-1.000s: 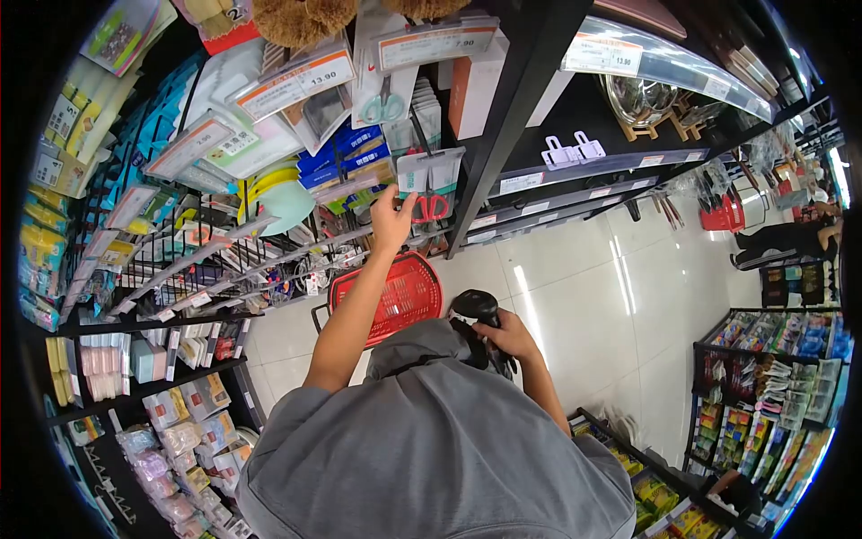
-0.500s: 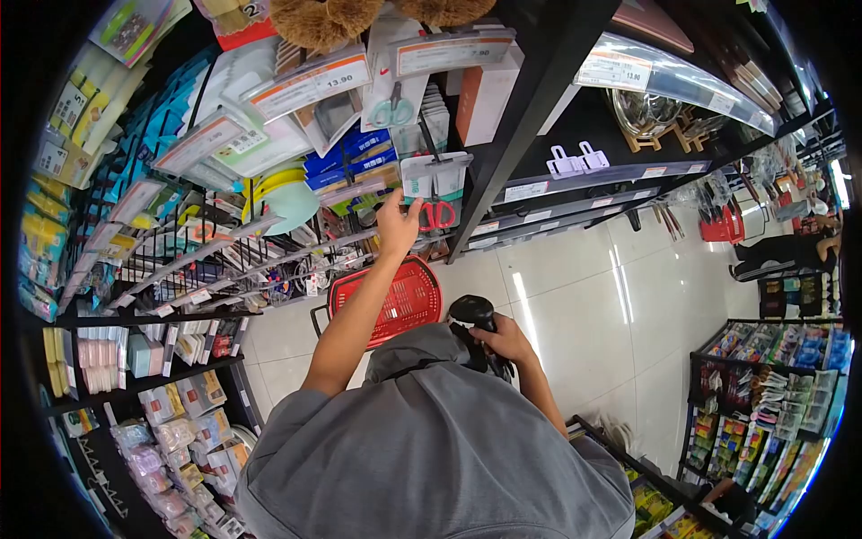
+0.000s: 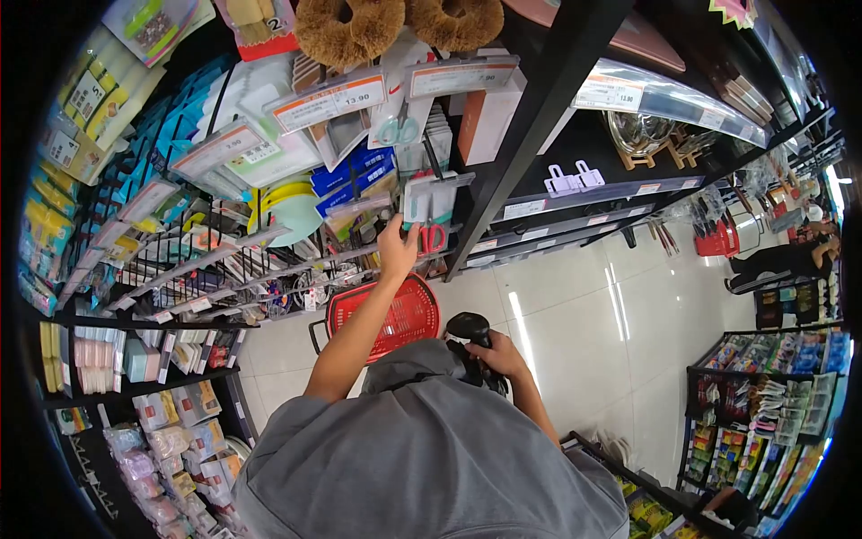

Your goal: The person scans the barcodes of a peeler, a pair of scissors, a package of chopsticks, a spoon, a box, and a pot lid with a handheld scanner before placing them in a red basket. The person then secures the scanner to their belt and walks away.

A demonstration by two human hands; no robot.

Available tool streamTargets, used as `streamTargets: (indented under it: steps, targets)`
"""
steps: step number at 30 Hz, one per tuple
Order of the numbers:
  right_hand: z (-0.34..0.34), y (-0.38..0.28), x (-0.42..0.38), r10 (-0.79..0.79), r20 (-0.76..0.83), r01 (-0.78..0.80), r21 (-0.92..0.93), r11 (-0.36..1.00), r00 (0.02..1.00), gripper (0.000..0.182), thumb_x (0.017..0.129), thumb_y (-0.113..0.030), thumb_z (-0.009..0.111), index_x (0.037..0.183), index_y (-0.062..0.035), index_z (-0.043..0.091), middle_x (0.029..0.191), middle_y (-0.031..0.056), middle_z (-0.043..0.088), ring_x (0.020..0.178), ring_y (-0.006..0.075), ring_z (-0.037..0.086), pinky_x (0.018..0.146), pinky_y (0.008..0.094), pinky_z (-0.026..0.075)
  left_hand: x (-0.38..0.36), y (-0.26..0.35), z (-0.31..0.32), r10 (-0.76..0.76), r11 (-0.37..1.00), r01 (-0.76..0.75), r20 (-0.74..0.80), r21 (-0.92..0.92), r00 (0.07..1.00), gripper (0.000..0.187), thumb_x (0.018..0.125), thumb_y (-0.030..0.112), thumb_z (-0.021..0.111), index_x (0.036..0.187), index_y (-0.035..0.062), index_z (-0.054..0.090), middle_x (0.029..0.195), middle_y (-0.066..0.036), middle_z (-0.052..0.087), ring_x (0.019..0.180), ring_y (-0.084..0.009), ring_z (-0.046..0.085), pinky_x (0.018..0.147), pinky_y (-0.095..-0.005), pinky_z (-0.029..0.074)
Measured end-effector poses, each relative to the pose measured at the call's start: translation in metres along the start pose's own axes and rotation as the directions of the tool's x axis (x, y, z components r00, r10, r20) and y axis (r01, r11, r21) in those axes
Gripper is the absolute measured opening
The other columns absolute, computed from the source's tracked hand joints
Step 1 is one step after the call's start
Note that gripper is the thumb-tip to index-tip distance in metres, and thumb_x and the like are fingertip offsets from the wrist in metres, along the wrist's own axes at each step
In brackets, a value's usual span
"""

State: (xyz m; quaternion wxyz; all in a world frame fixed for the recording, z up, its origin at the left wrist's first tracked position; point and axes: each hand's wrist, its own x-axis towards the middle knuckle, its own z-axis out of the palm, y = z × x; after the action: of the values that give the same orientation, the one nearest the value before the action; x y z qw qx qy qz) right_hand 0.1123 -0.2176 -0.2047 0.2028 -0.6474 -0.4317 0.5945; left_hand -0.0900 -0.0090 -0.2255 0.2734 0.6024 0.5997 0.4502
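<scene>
My left hand is raised to the hanging display, its fingers closed on the left edge of a carded pack of red-handled scissors. The pack hangs from a hook beneath a clear price holder. Just above it hangs a card with teal-handled scissors. My right hand is wrapped round a black handle with a rounded end, close to my chest; the rest of that object is partly hidden.
A red basket stands on the tiled floor below my left arm. A black shelf post rises right of the scissors. Wire racks with price holders fill the left. Farther right a person in black is by another aisle.
The view has shifted slightly. My left hand remains at the scissors pack, which now hangs a little lower in view. My right hand still holds the black handle.
</scene>
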Motion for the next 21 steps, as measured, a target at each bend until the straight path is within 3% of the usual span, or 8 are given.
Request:
streamTargets:
  steps: [2,3,7,9,16,19,21]
  targets:
    - [0.000,-0.001,-0.002,-0.016,-0.014,0.016,0.020,1.000,1.000,0.027,0.078,-0.025,0.070,0.083,0.0001,0.062,0.071,0.0047,0.064,0.061,0.0120,0.058,0.057,0.0267,0.045,0.000,0.005,-0.005,0.151,0.988,-0.150,0.026,-0.027,0.988,0.017,0.083,0.013,0.064,0.094,0.0008,0.061,0.073,-0.012,0.063,0.060,-0.0177,0.058,0.058,-0.0304,0.044]
    - [0.000,0.000,-0.002,-0.017,-0.012,0.017,0.005,1.000,1.000,0.028,0.078,-0.025,0.070,0.084,0.0003,0.062,0.071,0.0049,0.064,0.060,0.0122,0.058,0.056,0.0270,0.046,0.001,0.005,-0.004,0.237,0.970,-0.237,-0.016,-0.047,0.971,0.015,0.085,0.012,0.063,0.094,0.0007,0.060,0.071,-0.009,0.062,0.058,-0.0126,0.053,0.055,-0.0284,0.042]
    - [0.002,0.007,0.003,-0.019,0.000,0.019,0.012,1.000,1.000,0.029,0.078,-0.025,0.070,0.087,0.0008,0.061,0.071,0.0056,0.064,0.059,0.0125,0.059,0.055,0.0276,0.046,0.001,0.019,-0.010,0.107,0.987,-0.099,0.059,-0.126,0.992,0.015,0.086,0.012,0.062,0.094,0.0002,0.060,0.070,-0.008,0.062,0.057,-0.0090,0.049,0.053,-0.0271,0.039]
    - [0.001,0.005,0.002,-0.010,-0.001,0.010,0.008,1.000,1.000,0.029,0.078,-0.025,0.069,0.087,0.0008,0.061,0.071,0.0057,0.064,0.059,0.0124,0.059,0.055,0.0274,0.046,0.001,0.029,-0.016,-0.032,0.988,0.052,0.139,-0.146,0.990,0.020,0.083,0.012,0.064,0.096,-0.0025,0.060,0.080,-0.015,0.066,0.070,-0.0238,0.064,0.065,-0.0327,0.047]
    - [0.001,-0.003,0.001,0.030,0.013,-0.030,-0.028,0.999,0.999,0.028,0.079,-0.026,0.069,0.087,0.0004,0.061,0.071,0.0055,0.064,0.059,0.0128,0.059,0.056,0.0272,0.047,0.005,0.026,-0.010,0.012,0.982,0.002,0.070,-0.191,0.997,0.020,0.084,0.013,0.063,0.097,-0.0024,0.061,0.084,-0.016,0.067,0.074,-0.0262,0.065,0.067,-0.0331,0.048]
    - [0.001,-0.006,-0.001,0.030,-0.004,-0.030,-0.008,1.000,1.000,0.027,0.079,-0.025,0.069,0.086,0.0001,0.061,0.070,0.0050,0.064,0.057,0.0122,0.058,0.054,0.0268,0.046,0.006,0.020,-0.008,-0.006,0.992,0.017,0.088,-0.125,0.996,0.021,0.084,0.014,0.063,0.097,-0.0025,0.061,0.086,-0.018,0.066,0.078,-0.0300,0.066,0.068,-0.0337,0.048]
    - [0.002,-0.004,0.001,0.035,0.002,-0.035,0.005,0.999,0.999,0.027,0.079,-0.024,0.069,0.087,0.0000,0.061,0.070,0.0047,0.063,0.056,0.0118,0.058,0.052,0.0265,0.045,0.010,0.018,-0.003,0.142,0.982,-0.139,0.010,-0.128,0.990,0.018,0.085,0.014,0.063,0.097,0.0000,0.062,0.074,-0.008,0.064,0.058,-0.0092,0.051,0.053,-0.0278,0.039]
